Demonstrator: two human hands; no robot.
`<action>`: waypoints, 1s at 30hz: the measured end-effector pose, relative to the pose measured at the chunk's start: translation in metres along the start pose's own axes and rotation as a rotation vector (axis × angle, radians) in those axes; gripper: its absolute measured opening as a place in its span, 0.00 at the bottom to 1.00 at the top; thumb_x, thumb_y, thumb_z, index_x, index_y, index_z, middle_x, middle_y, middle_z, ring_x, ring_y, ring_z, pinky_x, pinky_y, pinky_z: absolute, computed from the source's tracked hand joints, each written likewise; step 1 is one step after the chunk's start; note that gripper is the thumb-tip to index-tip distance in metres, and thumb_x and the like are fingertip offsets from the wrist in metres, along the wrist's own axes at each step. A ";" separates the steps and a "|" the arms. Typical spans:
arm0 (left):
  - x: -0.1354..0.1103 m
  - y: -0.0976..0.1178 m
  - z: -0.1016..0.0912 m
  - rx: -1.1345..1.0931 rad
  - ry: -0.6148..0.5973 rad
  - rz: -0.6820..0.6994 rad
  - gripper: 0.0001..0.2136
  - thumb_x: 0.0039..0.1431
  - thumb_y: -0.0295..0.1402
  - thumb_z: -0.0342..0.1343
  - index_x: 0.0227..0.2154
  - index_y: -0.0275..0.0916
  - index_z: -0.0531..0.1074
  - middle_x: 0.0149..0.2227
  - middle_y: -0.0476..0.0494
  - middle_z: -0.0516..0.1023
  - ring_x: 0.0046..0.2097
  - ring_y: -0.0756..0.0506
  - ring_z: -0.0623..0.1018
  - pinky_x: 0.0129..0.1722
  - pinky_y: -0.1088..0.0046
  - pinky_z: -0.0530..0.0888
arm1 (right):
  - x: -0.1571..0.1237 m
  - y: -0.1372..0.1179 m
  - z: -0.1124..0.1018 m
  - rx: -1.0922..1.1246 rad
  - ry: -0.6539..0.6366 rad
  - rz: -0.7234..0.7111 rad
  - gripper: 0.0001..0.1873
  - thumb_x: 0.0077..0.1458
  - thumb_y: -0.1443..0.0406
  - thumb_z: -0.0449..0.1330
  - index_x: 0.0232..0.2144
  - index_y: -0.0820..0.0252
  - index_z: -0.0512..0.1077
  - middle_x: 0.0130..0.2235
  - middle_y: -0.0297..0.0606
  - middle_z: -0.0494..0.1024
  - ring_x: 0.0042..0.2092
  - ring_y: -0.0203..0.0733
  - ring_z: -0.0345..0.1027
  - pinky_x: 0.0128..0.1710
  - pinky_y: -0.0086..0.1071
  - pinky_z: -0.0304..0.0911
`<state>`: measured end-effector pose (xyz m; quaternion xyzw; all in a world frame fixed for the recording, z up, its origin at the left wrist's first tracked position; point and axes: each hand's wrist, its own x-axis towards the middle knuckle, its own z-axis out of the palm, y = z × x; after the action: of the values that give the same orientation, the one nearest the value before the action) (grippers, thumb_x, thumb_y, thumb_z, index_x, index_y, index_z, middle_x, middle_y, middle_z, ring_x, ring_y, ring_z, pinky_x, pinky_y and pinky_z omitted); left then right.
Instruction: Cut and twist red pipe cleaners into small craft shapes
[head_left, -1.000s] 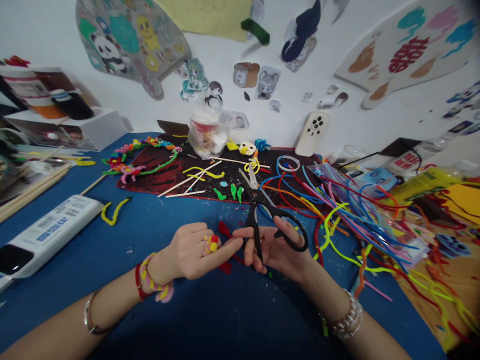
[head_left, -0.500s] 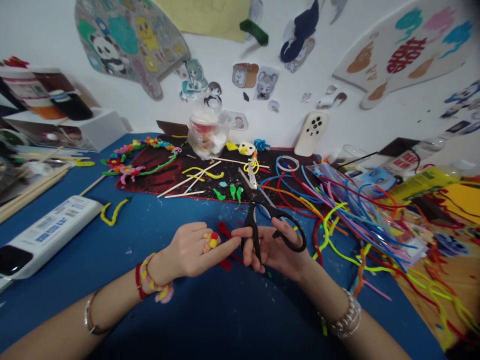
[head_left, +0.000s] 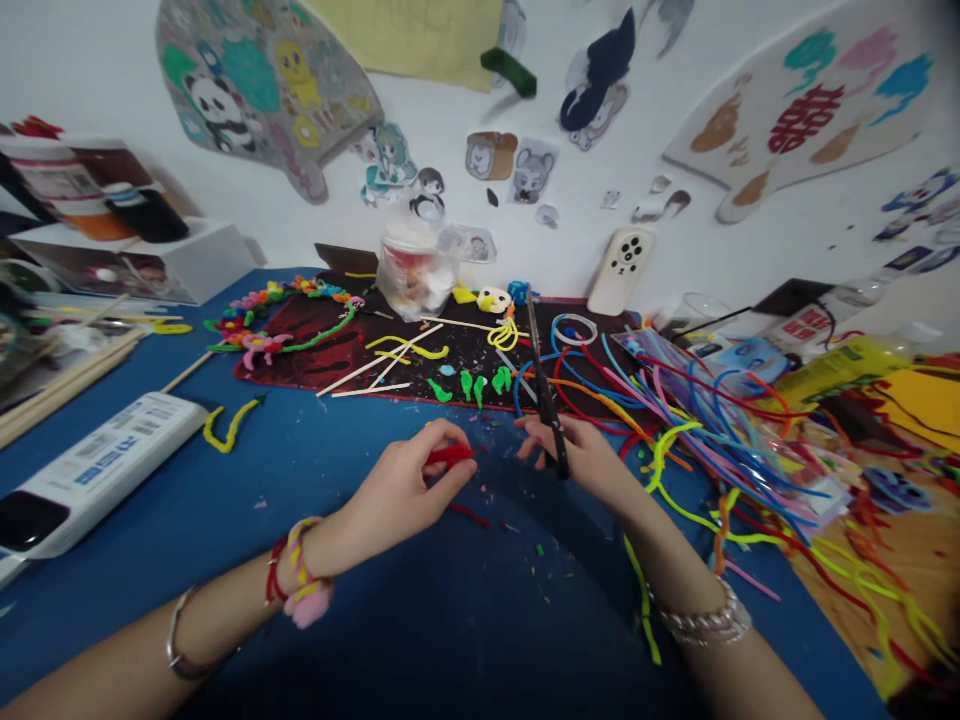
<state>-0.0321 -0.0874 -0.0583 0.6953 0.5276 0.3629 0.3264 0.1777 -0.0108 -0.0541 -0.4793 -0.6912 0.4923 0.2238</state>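
Note:
My left hand (head_left: 409, 485) pinches a short red pipe cleaner piece (head_left: 450, 455) between thumb and fingers, just above the blue table (head_left: 315, 600). My right hand (head_left: 581, 455) is closed round the handles of black scissors (head_left: 544, 390), whose blades point up and away toward the dark red mat (head_left: 315, 345). The two hands are a short gap apart. A second red scrap (head_left: 471, 515) lies on the table below them. Small green pipe cleaner bits (head_left: 480, 382) sit on the mat just beyond the hands.
A heap of coloured pipe cleaners (head_left: 712, 420) spreads to the right. A white box (head_left: 90, 465) and wooden sticks (head_left: 67, 370) lie at the left. A flower garland (head_left: 277, 310), a wrapped cup (head_left: 416, 265) and a white remote (head_left: 622, 268) stand near the wall.
My left hand has turned over and picked up the red piece. My right hand has swung the scissors from lying across the palm to standing with blades pointing away.

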 end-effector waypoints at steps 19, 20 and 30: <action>-0.004 -0.001 0.017 -0.755 -0.369 -0.259 0.11 0.63 0.40 0.39 0.37 0.38 0.59 0.23 0.56 0.56 0.20 0.57 0.56 0.18 0.81 0.62 | -0.011 -0.010 0.010 -0.163 0.044 -0.412 0.11 0.55 0.62 0.54 0.38 0.56 0.73 0.38 0.39 0.76 0.40 0.42 0.68 0.42 0.36 0.62; -0.004 -0.002 0.017 -0.748 -0.372 -0.262 0.10 0.63 0.40 0.40 0.36 0.38 0.59 0.23 0.57 0.56 0.20 0.57 0.57 0.18 0.82 0.62 | -0.014 -0.013 0.021 -0.058 -0.025 -0.403 0.10 0.55 0.63 0.54 0.39 0.56 0.73 0.37 0.39 0.75 0.40 0.41 0.68 0.41 0.35 0.62; -0.008 0.001 0.021 -0.645 -0.424 -0.299 0.09 0.62 0.39 0.40 0.35 0.38 0.59 0.24 0.55 0.58 0.22 0.56 0.59 0.19 0.81 0.63 | -0.018 -0.010 0.038 0.323 -0.029 -0.224 0.07 0.53 0.62 0.57 0.30 0.60 0.70 0.25 0.32 0.72 0.28 0.35 0.66 0.32 0.31 0.62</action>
<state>-0.0154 -0.0968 -0.0699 0.5325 0.4033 0.3069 0.6780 0.1520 -0.0450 -0.0578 -0.3501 -0.6553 0.5757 0.3414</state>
